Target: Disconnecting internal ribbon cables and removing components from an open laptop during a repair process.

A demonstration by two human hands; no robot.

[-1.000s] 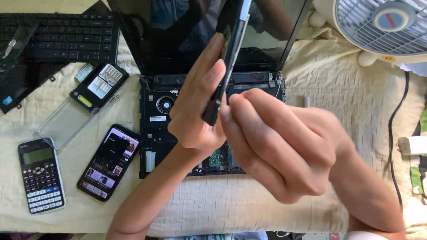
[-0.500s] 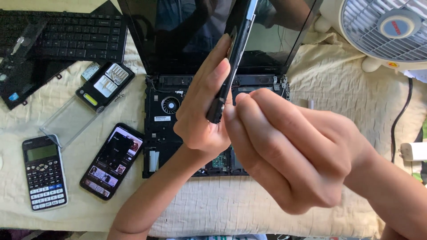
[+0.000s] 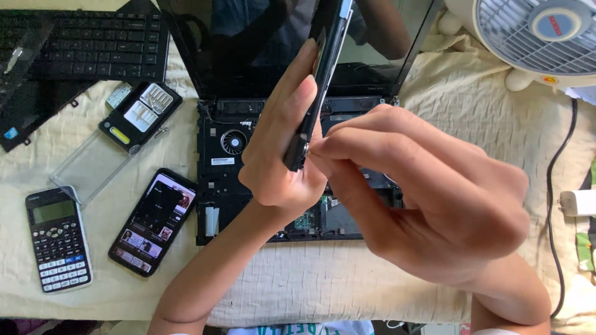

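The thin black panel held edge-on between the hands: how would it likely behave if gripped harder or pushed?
The black panel looks thin and long, so it probably flexes and could crack under a squeeze. The left hand supports it alone from one side, suggesting it is light. The right hand pinches at its lower edge; its smooth surface may slip.

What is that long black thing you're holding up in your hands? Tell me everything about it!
The long black part is thin, flat and dark, hard like plastic, with a paler silvery strip near its top end. It is held up edge-on, nearly upright and leaning a little to the right, above the opened laptop, whose fan shows. Its top runs out of the picture. The left hand grips it from the left side, fingers lying along it. The right hand pinches at its bottom end with its fingertips.
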